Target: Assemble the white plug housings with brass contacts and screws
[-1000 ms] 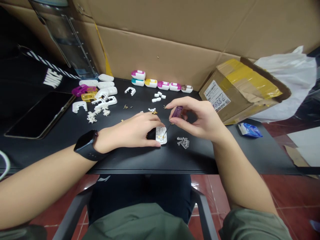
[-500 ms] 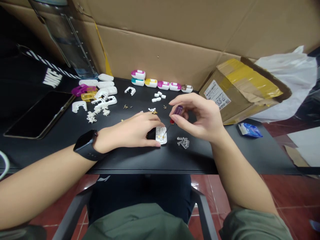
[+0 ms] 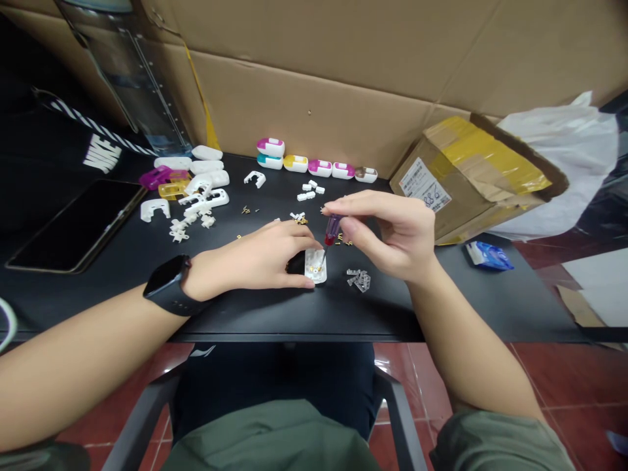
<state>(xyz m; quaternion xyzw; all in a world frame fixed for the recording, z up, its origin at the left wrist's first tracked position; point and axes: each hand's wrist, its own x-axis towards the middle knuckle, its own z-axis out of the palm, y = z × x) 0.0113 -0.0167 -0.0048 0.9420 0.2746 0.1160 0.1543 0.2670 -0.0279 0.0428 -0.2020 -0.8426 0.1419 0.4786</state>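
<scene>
Carefully now: if your screwdriver [image 3: 332,230] slips off the brass fitting [image 3: 318,267], its tip could skid and jolt the white plug housing [image 3: 315,266] from under your left hand [image 3: 258,256], scattering nearby parts. That hand arches over the housing, fingers curled around it, pinning it to the black desk [image 3: 245,320]. Just right of the housing, your right hand [image 3: 387,237] pinches the handle firmly between thumb and fingertips, wrist raised.

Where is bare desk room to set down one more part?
Bare black desktop lies between the right forearm and the blue foil packet. Crowded: white plastic plug shells at back left.
</scene>
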